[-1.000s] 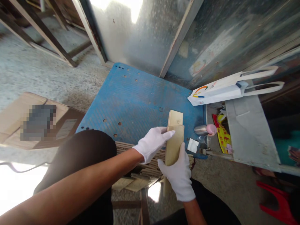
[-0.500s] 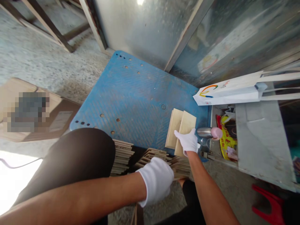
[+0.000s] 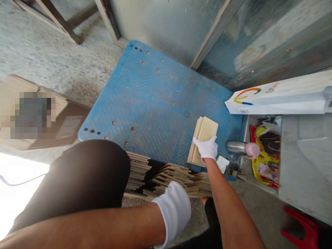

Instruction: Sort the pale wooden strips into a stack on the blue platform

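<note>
My right hand (image 3: 207,147), in a white glove, grips the top board of a small stack of thin pale wooden boards (image 3: 209,125). Its thumb lies across the left edge and its fingers wrap the right side. The stack rests on a blue plastic surface (image 3: 145,100) near its front right. Lower in view is my gloved left hand (image 3: 177,209), over the near side of several stacked wooden slats (image 3: 171,173). Its fingers point away and down, hidden behind the back of the hand, so what they hold does not show.
A metal flask with a pink top (image 3: 241,148) and a white card (image 3: 222,163) lie right of the boards. Beyond are an open metal drawer with yellow-red packaging (image 3: 256,173) and a white paper bag (image 3: 280,95). A cardboard box (image 3: 70,121) stands at left.
My right hand has brought the top board left and back, squarer onto the stack. My left hand is slightly lower, and the view has shifted a little.
</note>
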The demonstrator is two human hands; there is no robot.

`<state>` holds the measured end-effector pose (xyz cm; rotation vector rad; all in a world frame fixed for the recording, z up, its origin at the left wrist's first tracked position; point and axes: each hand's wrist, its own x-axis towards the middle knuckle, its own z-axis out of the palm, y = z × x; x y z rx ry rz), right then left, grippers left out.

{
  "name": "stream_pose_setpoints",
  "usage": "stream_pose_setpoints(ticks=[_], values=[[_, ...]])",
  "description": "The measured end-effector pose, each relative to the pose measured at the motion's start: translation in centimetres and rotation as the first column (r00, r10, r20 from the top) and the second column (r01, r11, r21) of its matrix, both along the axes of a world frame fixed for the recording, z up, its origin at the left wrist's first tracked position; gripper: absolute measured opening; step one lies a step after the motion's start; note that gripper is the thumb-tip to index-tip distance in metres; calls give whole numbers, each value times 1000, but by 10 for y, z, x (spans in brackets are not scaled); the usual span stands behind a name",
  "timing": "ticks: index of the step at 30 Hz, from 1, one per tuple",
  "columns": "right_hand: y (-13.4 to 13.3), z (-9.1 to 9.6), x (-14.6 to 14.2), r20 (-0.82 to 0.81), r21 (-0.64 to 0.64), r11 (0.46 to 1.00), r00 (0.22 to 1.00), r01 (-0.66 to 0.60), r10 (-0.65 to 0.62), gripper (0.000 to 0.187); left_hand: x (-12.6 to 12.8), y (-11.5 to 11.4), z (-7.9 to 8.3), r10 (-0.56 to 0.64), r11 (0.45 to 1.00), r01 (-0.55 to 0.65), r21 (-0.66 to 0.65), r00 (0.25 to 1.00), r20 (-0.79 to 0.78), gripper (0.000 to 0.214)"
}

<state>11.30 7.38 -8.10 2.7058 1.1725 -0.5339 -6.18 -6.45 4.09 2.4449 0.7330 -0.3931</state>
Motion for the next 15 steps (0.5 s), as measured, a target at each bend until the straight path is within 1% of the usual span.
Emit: stream_pose_setpoints(ticks=[2,4,8,13,15], values=[[2,-5,1,18,12,1000,1000,-3,3,118,0,6,5,-67,998,67,11,996,-61,28],[4,-9,1,44,31,999,999,-7,6,121,0,9,8,-84,996,84,2,993,-85,27],[7,-13,-1,73,65,997,997,-27,22,125,2,9,6,-76,997,76,5,993,-89,26],[3,-14,-2,69,58,998,997,-36,32,124,3,6,2,-45,998,48,32,995,-83,28],[2,-15,-1,67,57,997,997,-42,38,123,3,6,2,-38,999,39,22,996,-79,29]])
